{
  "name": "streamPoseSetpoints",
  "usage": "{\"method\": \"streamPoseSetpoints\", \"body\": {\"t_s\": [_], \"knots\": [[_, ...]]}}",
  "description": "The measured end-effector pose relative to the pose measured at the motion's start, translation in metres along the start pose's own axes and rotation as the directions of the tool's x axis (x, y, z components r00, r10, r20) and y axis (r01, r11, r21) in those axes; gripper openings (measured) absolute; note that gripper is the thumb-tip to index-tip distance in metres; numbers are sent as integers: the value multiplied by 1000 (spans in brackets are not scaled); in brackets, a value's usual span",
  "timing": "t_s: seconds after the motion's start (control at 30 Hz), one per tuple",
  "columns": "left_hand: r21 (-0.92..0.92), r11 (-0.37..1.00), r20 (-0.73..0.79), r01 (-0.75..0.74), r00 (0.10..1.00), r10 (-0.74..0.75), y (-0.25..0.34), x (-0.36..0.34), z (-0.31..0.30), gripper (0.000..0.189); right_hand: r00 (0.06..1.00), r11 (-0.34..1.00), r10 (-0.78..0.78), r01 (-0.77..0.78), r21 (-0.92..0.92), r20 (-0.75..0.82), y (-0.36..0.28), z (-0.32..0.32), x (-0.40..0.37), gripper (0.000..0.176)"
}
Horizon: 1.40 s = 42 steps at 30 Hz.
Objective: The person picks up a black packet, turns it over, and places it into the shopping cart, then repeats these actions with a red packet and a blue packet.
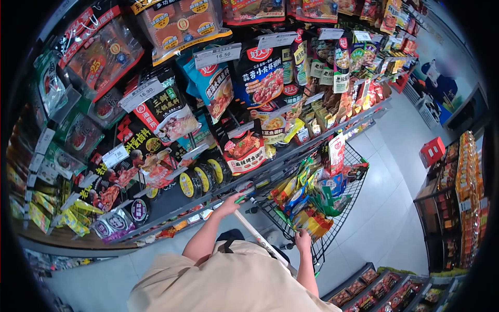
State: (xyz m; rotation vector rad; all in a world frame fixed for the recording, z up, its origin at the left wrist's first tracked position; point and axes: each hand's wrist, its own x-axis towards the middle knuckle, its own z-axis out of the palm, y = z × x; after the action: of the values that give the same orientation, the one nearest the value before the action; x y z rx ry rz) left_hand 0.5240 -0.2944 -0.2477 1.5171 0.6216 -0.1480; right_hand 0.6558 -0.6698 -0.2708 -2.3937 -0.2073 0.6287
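My left hand (228,205) is closed at the far end of the shopping cart's pale handle (260,238), and a small green piece shows beside its fingers. My right hand (302,240) is at the near side of the wire shopping cart (332,236), just below a yellow and red packet (313,222). Its fingers are curled, and what they hold, if anything, is too small to make out. Inside the cart lies a pile of colourful bagged goods, among them a green packet (328,202) and a white and red pouch (337,154) standing upright.
A long shelf of hanging seasoning pouches (244,145) with price tags (218,55) runs along the left and front. Round tubs (205,178) sit low on it. A tiled aisle (382,192) stretches ahead right, bordered by a rack of packets (449,208) and low bins (374,291).
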Motion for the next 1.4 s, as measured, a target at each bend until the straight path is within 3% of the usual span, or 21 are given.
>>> {"method": "streamPoseSetpoints", "body": {"t_s": [0.07,0.13,0.27,0.3,0.33,0.4,0.43,0.47,0.53,0.6,0.67,0.77,0.83,0.97,1.07,1.13,1.17,1.23,1.37,1.4], "knots": [[16,1000,13,14,1000,-14,5,-2,4,71,999,999,-36,36,-3,-4,6,-3,4,29],[32,999,15,-5,1000,5,6,-4,8,74,997,990,32,-41,135,71,10,-7,6,27],[76,997,12,9,1000,-10,-4,1,11,72,999,998,-30,28,53,31,23,-5,12,27],[241,971,-14,1,1000,3,-4,1,10,63,999,998,-39,39,40,20,21,-7,11,26],[242,970,-11,-1,1000,4,-6,3,10,63,999,999,-38,37,40,17,18,-8,9,26],[258,949,-33,-183,980,198,-4,5,10,58,1000,996,-6,5,84,2,12,-10,6,26],[53,979,-82,-196,976,200,-1,5,11,62,1000,996,23,-25,87,19,9,-10,4,26],[48,980,-73,-193,978,196,3,8,9,62,999,996,33,-34,83,16,7,-9,1,26],[37,957,-371,-288,885,281,22,15,1,63,1000,1000,9,-9,21,-28,0,-9,-2,27],[-14,924,-514,-383,795,322,42,25,-13,70,999,999,30,-31,-38,-37,-13,-11,-3,27],[-19,885,-592,-465,719,365,66,36,-29,76,998,996,33,-38,-82,-51,-19,-9,-10,29],[-77,826,-616,-558,678,400,109,45,-40,75,996,993,86,-83,-88,28,-29,-10,-9,32],[-71,729,-633,-681,596,495,117,57,-48,71,993,990,103,-96,-100,65,-33,-9,-6,33],[-59,717,-639,-695,578,507,116,68,-61,63,989,986,43,-19,-163,145,-47,-7,0,40],[-11,803,-665,-597,604,440,114,70,-70,51,989,991,17,3,-135,150,-61,-3,2,43],[101,817,-717,-567,528,455,122,67,-70,41,988,993,19,-2,-114,153,-75,0,0,44],[98,818,-715,-567,532,454,126,67,-69,41,989,997,8,4,-82,146,-81,1,-3,44],[-142,706,-681,-693,586,439,146,63,-68,39,991,999,3,4,-50,134,-92,5,-6,43],[-192,696,-583,-691,651,486,152,75,-81,36,987,1000,-24,26,-9,156,-110,11,-11,41],[-96,777,-564,-622,677,473,148,81,-84,34,987,1000,-17,19,-12,162,-114,13,-11,41]]}}
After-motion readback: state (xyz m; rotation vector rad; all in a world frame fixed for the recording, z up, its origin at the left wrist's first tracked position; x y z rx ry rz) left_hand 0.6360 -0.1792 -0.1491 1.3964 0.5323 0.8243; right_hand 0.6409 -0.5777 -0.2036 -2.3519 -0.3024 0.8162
